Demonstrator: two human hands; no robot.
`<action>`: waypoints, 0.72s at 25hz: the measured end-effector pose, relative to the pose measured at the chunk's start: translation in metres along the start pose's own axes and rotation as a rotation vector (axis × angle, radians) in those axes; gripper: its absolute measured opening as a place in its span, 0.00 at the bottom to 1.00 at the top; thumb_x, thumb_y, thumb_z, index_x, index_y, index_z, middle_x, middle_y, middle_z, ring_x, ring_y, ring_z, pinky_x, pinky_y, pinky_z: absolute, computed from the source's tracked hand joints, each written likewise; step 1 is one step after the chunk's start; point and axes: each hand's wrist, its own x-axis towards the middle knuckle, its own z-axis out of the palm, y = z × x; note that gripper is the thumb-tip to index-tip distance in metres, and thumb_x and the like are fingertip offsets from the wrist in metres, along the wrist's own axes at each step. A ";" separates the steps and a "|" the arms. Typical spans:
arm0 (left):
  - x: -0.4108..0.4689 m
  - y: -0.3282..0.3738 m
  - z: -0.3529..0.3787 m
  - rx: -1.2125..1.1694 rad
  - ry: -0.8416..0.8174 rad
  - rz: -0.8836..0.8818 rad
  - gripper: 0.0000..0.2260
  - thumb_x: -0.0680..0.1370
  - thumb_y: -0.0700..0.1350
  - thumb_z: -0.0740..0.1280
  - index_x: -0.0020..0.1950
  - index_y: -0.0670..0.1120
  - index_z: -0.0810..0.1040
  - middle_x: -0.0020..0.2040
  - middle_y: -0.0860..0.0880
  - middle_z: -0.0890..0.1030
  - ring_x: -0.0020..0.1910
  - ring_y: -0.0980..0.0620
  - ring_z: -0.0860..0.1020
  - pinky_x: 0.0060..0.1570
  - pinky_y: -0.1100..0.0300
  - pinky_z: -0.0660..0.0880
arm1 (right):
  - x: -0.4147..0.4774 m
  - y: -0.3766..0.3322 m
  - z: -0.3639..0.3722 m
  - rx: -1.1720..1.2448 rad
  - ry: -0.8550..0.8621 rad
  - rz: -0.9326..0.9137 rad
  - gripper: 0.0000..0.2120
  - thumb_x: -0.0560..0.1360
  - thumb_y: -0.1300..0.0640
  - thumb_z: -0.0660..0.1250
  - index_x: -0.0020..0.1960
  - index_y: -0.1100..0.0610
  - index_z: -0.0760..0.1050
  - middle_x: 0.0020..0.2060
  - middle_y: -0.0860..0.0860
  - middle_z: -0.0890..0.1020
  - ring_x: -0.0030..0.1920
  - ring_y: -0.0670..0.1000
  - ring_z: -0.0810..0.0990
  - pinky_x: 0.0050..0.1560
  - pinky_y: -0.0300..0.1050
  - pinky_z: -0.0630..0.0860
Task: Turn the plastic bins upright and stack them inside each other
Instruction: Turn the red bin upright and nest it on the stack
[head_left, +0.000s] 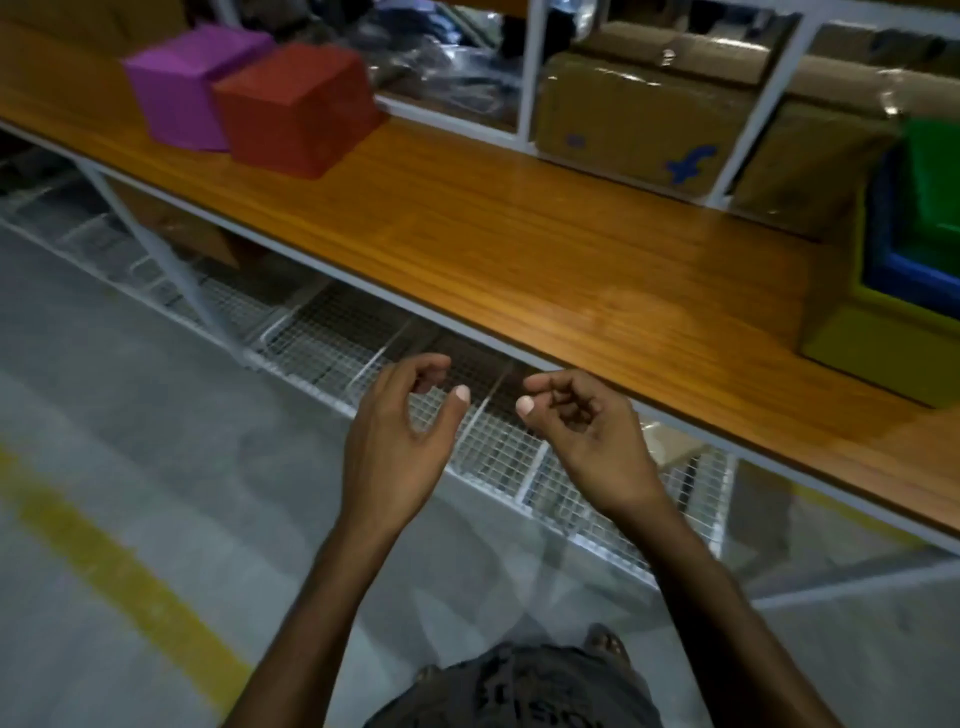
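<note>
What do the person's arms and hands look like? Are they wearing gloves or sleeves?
No gloves or sleeves show: the left hand and right hand are bare, and so are both forearms. No rings, watch or bracelets are visible. The thumbnails are short and plain.

The purple bin (184, 85) and the red bin (296, 106) lie upside down, touching; at right, green (935, 176), blue (906, 270) and yellow bins (872, 348) are nested upright
</note>
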 end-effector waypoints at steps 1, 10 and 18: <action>0.005 -0.007 -0.019 0.005 0.018 -0.005 0.12 0.78 0.57 0.68 0.61 0.61 0.76 0.57 0.61 0.79 0.58 0.60 0.78 0.55 0.56 0.77 | 0.005 -0.007 0.021 0.009 -0.016 -0.004 0.08 0.76 0.54 0.75 0.55 0.53 0.82 0.44 0.51 0.84 0.43 0.48 0.82 0.47 0.42 0.80; 0.064 -0.092 -0.128 0.011 0.118 -0.110 0.12 0.78 0.57 0.70 0.61 0.62 0.76 0.58 0.63 0.79 0.58 0.63 0.77 0.49 0.67 0.73 | 0.083 -0.033 0.172 0.042 -0.235 -0.027 0.08 0.76 0.52 0.74 0.55 0.48 0.82 0.45 0.47 0.84 0.49 0.50 0.83 0.52 0.43 0.81; 0.202 -0.170 -0.200 0.020 0.213 -0.141 0.12 0.79 0.51 0.71 0.61 0.58 0.78 0.56 0.60 0.81 0.57 0.59 0.79 0.52 0.59 0.78 | 0.227 -0.048 0.286 0.097 -0.286 -0.085 0.09 0.76 0.51 0.74 0.55 0.50 0.82 0.43 0.46 0.83 0.45 0.45 0.80 0.48 0.39 0.78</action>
